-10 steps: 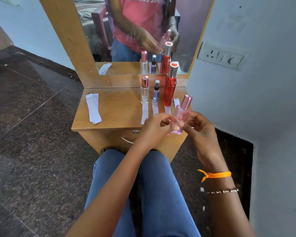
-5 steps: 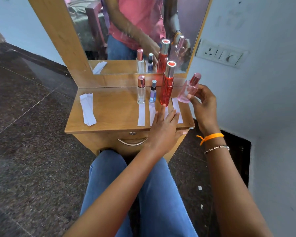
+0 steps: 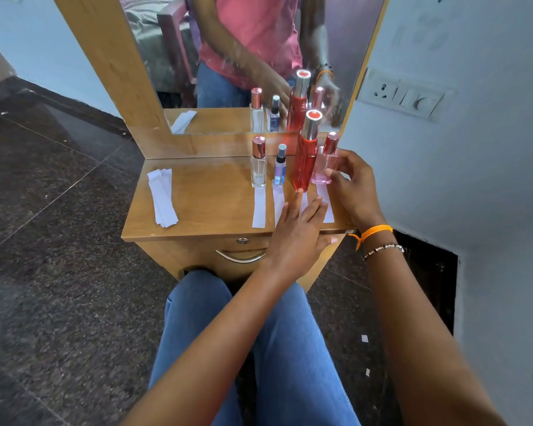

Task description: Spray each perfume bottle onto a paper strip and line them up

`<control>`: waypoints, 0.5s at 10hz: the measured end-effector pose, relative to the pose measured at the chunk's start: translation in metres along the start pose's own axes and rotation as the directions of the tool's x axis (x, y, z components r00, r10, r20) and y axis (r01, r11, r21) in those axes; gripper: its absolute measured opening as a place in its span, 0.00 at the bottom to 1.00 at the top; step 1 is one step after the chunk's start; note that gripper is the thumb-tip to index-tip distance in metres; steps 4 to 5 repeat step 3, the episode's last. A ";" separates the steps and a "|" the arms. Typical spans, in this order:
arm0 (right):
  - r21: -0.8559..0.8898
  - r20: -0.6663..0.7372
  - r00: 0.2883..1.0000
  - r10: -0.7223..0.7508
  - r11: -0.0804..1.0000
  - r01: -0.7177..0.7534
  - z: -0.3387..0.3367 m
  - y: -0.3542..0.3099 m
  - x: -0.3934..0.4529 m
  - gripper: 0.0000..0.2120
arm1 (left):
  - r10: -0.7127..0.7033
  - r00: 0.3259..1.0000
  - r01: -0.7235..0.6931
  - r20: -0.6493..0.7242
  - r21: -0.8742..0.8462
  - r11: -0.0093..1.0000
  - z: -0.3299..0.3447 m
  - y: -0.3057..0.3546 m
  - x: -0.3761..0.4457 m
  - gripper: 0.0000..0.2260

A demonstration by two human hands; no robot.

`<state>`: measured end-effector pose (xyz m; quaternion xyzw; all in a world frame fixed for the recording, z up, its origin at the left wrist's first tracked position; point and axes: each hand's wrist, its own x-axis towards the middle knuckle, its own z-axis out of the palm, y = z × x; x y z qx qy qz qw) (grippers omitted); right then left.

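Several perfume bottles stand in a row at the back right of the small wooden table [image 3: 197, 210]: a clear bottle with a pink cap [image 3: 258, 162], a small blue bottle [image 3: 280, 166], a tall red bottle [image 3: 306, 155] and a pink bottle [image 3: 325, 162]. My right hand [image 3: 353, 186] grips the pink bottle, whose base rests on the table at the row's right end. White paper strips [image 3: 259, 206] lie in front of the bottles. My left hand [image 3: 299, 229] lies flat, fingers spread, on the strips below the red and pink bottles.
A stack of spare paper strips [image 3: 163, 196] lies on the table's left side. A mirror [image 3: 243, 63] stands behind the bottles. The wall with a switch panel [image 3: 403, 96] is close on the right. A drawer handle [image 3: 240, 256] is below the table edge.
My right hand carried the pink bottle from near my lap up and set it down at the row's right end. My left hand let go of it and pressed flat on the strips.
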<state>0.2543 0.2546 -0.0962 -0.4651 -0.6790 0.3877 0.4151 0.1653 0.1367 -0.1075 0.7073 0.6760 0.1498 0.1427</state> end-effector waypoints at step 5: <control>0.046 -0.363 0.930 -0.060 0.996 0.082 0.006 -0.010 -0.060 0.08 | -0.038 0.954 -0.025 -0.297 -0.207 0.978 -0.009 -0.002 -0.038 0.24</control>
